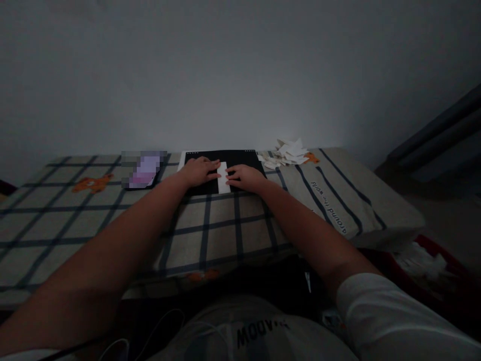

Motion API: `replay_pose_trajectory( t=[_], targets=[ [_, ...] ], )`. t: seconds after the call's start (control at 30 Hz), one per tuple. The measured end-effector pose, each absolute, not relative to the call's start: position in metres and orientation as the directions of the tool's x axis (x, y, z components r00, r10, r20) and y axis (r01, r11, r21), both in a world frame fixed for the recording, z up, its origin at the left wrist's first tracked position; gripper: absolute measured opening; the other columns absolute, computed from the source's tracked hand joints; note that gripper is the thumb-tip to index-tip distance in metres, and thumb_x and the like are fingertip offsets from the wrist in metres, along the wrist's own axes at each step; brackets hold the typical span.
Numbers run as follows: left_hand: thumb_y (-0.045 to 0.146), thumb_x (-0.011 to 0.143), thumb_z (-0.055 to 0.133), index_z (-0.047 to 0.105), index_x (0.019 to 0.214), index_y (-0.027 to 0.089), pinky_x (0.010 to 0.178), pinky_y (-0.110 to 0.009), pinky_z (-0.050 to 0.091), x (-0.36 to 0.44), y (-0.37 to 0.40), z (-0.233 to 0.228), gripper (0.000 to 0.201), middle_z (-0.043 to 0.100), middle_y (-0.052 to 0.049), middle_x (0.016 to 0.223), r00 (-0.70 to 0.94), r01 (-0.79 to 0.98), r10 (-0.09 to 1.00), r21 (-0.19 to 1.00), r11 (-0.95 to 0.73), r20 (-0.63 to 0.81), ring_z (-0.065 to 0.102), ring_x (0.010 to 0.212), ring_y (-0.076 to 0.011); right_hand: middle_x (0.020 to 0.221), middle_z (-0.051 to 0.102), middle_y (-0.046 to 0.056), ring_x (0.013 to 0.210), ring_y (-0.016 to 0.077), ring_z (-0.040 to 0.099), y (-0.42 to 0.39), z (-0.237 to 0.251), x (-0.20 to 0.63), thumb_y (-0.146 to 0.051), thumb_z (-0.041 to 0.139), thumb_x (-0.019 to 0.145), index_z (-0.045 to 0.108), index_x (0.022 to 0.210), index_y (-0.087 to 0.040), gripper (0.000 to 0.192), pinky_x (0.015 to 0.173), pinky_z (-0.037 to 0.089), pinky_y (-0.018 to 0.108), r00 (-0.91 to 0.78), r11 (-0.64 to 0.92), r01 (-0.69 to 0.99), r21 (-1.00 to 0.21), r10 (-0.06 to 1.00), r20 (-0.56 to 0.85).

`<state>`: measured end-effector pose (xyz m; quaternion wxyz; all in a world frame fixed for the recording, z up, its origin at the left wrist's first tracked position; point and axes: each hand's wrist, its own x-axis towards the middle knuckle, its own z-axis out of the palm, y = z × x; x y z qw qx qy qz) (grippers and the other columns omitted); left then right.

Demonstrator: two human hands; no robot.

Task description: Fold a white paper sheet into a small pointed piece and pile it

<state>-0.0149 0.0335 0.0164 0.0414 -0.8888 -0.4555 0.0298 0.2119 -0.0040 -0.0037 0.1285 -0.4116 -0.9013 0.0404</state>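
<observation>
The room was dim, a bare pale wall [240, 75] rising straight behind a low bed [56, 215] covered in a beige checked sheet with dark lines and small orange bear prints. At the bed's right end lay a pillow [349, 200] with dark stripes and a line of print. Off the bed's right edge, down low, a red basket [447, 281] held a heap of white paper scraps.

At the far edge of the bed, in the middle, sat a black board [240, 158], and on it a narrow white paper strip [223, 178] lying lengthwise. The left hand [199, 171] lay flat, fingers spread loose, pressing on the board with fingertips touching the strip's left edge. The right hand [246, 176] lay flat too, fingertips on the strip's right edge; neither was clenched or gripping.

Just left of the board lay a phone [145, 170], its screen blurred. Just right, at the far edge, a pile of folded white papers [287, 152] rested.
</observation>
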Motion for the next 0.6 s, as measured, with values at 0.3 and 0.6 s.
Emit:
replay_pose_trajectory(
  t=[0.3,0.6],
  targets=[
    [0.045,0.103,0.041,0.067,0.134,0.029,0.101,-0.038,0.042,-0.017,0.016,0.001,0.043,0.068,-0.003,0.136,0.600,0.790,0.776,0.012,-0.613,0.195,0.057,0.125,-0.0243,0.143,0.063,0.007,0.133,0.0262,0.057,-0.004,-0.005,0.212,-0.038,0.061,0.098,0.077,0.119,-0.023,0.030,0.109,0.048,0.040,-0.613,0.649,0.729,-0.216,0.760,0.214],
    [0.063,0.095,0.051,0.050,0.151,0.029,0.108,-0.044,0.036,-0.021,0.010,0.016,0.066,0.058,-0.010,0.149,0.605,0.796,0.796,-0.042,-0.604,0.020,0.049,0.137,-0.0300,0.142,0.063,0.009,0.132,0.0269,0.058,-0.001,-0.009,0.214,-0.033,0.063,0.096,0.078,0.116,-0.022,0.027,0.109,0.048,0.042,-0.617,0.659,0.708,-0.253,0.752,0.233]
  ],
)
